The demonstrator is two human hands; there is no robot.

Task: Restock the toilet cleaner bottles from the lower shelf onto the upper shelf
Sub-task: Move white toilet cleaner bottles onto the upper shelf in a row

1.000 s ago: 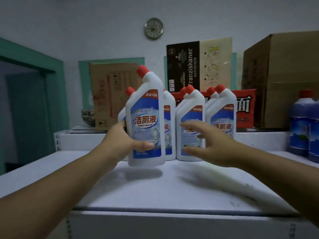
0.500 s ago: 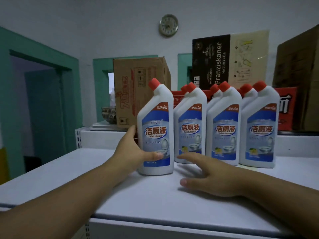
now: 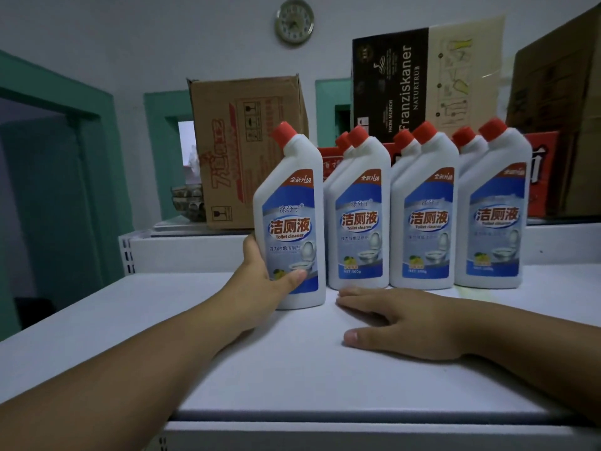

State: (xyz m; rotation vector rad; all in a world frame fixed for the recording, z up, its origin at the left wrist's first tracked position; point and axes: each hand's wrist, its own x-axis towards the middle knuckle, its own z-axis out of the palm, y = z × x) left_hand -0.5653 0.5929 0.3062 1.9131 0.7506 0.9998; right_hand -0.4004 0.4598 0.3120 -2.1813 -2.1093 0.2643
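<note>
White upper shelf (image 3: 292, 369) fills the head view, with a cardboard box (image 3: 250, 151) and a wall clock (image 3: 294, 21) behind it. My left hand (image 3: 260, 281) grips the leftmost toilet cleaner bottle (image 3: 292, 209), thumb across its label. The bottle stands upright on the upper shelf, just beside the row of bottles (image 3: 424, 222). My right hand (image 3: 406, 323) lies flat on the upper shelf, fingers straight, near the row's front.

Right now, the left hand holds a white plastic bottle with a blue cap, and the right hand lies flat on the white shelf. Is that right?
Nearly. The head view shows the cap on the white plastic bottle is red, not blue. The left hand does hold it, and the right hand lies flat on the white shelf.
</note>
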